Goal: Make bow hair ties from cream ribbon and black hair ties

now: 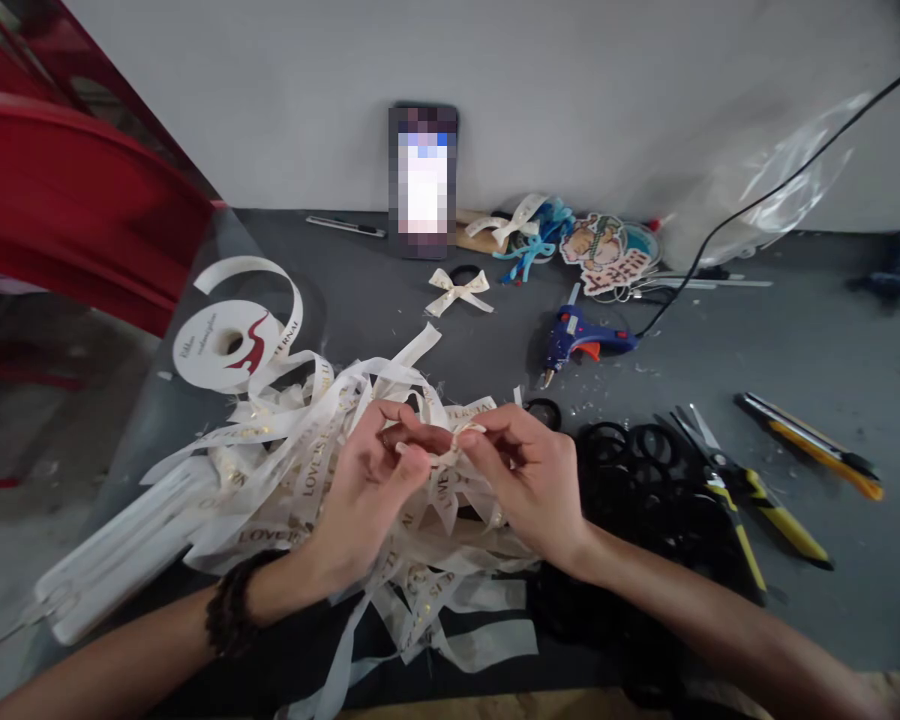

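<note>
Both my hands meet over a heap of cut cream ribbon strips [300,470] printed with gold letters. My left hand [371,490] and my right hand [529,470] are closed, each pinching one side of a small folded ribbon piece [450,445] held between them. A dark bead bracelet [229,605] circles my left wrist. A finished cream bow [459,290] lies farther back on the grey table [795,340].
A ribbon spool [225,345] sits at the left, white sticks [120,555] below it. A blue glue gun [577,340], black hair ties [630,445], yellow-handled scissors [742,490] and a utility knife [810,440] lie to the right. A phone [422,180] leans on the wall.
</note>
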Tool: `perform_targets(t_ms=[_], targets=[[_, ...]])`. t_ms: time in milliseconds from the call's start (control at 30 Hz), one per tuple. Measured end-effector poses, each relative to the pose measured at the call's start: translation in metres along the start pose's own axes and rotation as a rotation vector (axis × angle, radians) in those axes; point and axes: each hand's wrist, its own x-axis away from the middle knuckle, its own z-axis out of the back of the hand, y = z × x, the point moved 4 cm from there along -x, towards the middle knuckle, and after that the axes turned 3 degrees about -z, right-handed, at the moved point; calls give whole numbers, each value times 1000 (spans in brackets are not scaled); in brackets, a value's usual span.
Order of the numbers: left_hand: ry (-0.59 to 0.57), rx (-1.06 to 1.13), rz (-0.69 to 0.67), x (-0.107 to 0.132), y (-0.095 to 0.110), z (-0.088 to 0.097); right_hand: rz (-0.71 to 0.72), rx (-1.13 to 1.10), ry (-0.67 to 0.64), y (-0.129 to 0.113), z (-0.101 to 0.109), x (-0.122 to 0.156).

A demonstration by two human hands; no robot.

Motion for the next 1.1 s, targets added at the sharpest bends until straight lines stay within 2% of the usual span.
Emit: perform_targets(t_ms=[133,233,467,800,933,1100], targets=[[-68,-237,54,-2,6,-3,81,72,-42,-4,-3,2],[-97,-312,86,-6,11,-5,95,102,-77,-6,-2,0],[-96,-248,185,-8,6,-5,-64,-16,-174,0,-2,-6],[-159,-269,300,-7,5,-5,-56,27,-176,5,-6,-8],[-120,-180,279,-10,9,-3,-40,8,-129,0,2,-8],[-38,-90,186,-15,9,5,-73,-142,-153,-5,9,-11]])
